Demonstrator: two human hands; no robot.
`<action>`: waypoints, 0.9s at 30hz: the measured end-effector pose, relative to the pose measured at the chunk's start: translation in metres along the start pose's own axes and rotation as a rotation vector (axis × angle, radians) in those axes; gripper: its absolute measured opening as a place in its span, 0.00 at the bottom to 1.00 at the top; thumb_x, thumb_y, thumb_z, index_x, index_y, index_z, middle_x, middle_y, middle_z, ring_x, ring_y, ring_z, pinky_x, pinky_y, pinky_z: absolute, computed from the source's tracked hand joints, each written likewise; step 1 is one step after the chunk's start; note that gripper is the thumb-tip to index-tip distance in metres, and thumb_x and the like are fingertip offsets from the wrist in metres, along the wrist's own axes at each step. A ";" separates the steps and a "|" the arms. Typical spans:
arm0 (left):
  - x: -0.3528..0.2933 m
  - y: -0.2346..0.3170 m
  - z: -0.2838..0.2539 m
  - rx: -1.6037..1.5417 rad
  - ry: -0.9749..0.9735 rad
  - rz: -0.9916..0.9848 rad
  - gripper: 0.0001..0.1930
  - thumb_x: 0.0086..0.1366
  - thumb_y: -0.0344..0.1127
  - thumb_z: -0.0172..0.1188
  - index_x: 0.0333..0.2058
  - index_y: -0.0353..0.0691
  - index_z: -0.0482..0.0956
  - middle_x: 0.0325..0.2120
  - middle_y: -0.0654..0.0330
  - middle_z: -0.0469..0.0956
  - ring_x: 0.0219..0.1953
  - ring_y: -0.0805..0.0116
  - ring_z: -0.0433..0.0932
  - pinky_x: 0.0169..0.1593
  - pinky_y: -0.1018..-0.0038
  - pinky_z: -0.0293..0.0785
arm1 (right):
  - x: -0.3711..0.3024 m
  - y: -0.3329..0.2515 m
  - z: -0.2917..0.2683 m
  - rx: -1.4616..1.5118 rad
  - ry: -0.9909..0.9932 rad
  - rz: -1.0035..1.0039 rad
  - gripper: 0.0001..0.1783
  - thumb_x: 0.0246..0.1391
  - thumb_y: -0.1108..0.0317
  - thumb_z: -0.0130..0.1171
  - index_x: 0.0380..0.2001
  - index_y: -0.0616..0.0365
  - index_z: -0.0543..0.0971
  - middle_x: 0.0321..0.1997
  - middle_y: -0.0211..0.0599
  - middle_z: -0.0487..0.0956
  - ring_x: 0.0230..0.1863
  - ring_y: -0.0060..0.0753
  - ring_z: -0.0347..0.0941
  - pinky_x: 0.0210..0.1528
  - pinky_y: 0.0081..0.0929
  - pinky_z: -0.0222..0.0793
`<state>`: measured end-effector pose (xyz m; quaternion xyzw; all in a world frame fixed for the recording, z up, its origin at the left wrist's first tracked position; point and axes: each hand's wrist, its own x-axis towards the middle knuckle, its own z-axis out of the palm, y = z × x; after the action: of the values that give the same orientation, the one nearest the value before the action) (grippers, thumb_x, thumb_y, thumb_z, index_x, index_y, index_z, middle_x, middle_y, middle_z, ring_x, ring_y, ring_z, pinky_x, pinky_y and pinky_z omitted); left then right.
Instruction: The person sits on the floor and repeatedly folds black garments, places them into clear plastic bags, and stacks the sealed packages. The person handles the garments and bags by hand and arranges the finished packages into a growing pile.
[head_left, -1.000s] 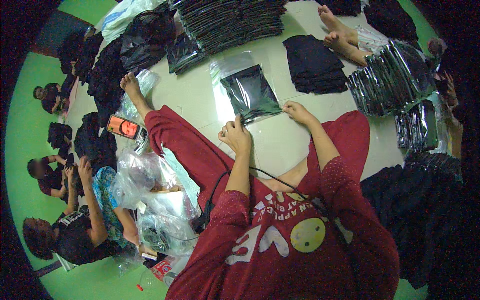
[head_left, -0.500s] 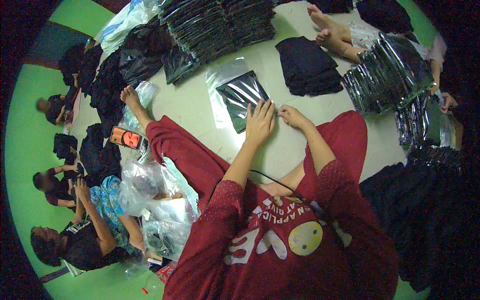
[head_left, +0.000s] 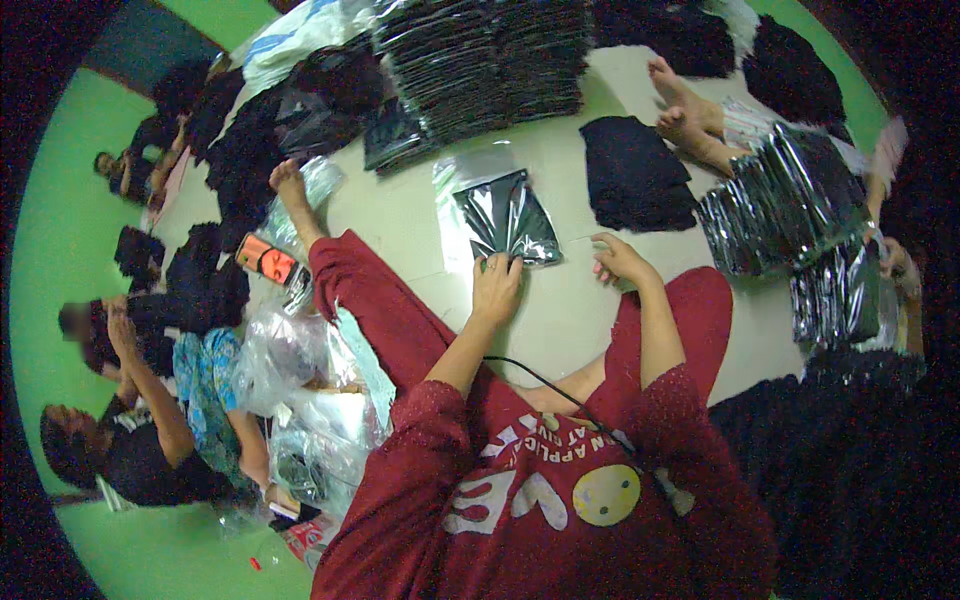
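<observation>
A folded black garment in a clear plastic bag (head_left: 508, 210) lies on the pale floor in front of me. My left hand (head_left: 497, 288) is closed on the bag's near edge, and shiny creases fan out from its fingertips. To the right of the package, my right hand (head_left: 624, 262) hovers apart from it, holding nothing, its fingers loosely bent and spread. More clear plastic (head_left: 450, 190) extends beyond the garment's left and far sides.
A tall stack of bagged black garments (head_left: 485, 75) stands at the far side. Folded black cloth (head_left: 635, 175) lies right of the package, with bagged stacks (head_left: 785, 205) beyond. A phone (head_left: 268, 260) and loose plastic bags (head_left: 320, 430) are by my left leg. Other people sit around.
My left hand has slid from the top of the package to its near edge. My right hand has left the package's right corner, its fingers now apart. The view has shifted slightly.
</observation>
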<state>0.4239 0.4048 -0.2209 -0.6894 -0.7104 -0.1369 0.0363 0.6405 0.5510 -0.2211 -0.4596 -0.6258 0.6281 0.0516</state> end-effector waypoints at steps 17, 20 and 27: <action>0.053 -0.002 -0.050 -0.109 -0.227 -0.331 0.30 0.55 0.56 0.51 0.54 0.51 0.63 0.54 0.54 0.61 0.55 0.56 0.62 0.51 0.41 0.53 | 0.001 -0.009 0.000 -0.001 0.040 -0.235 0.32 0.48 0.73 0.56 0.57 0.53 0.57 0.33 0.32 0.75 0.33 0.21 0.71 0.35 0.20 0.68; 0.011 0.039 -0.011 -0.092 -0.045 -0.321 0.37 0.53 0.63 0.48 0.58 0.49 0.58 0.58 0.47 0.52 0.61 0.49 0.49 0.54 0.37 0.42 | -0.009 -0.033 0.001 -0.085 0.134 -0.338 0.33 0.48 0.72 0.57 0.57 0.52 0.57 0.36 0.34 0.75 0.36 0.21 0.70 0.39 0.20 0.67; -0.020 0.067 0.014 -0.148 -0.109 -0.223 0.37 0.52 0.62 0.48 0.59 0.53 0.55 0.61 0.51 0.46 0.64 0.52 0.39 0.56 0.37 0.30 | -0.007 -0.075 0.082 -0.131 0.047 -0.524 0.30 0.48 0.68 0.57 0.55 0.53 0.61 0.42 0.36 0.74 0.40 0.29 0.71 0.42 0.26 0.67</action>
<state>0.4932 0.3895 -0.2295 -0.6134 -0.7715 -0.1544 -0.0689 0.5536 0.5023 -0.1714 -0.2988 -0.7613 0.5406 0.1972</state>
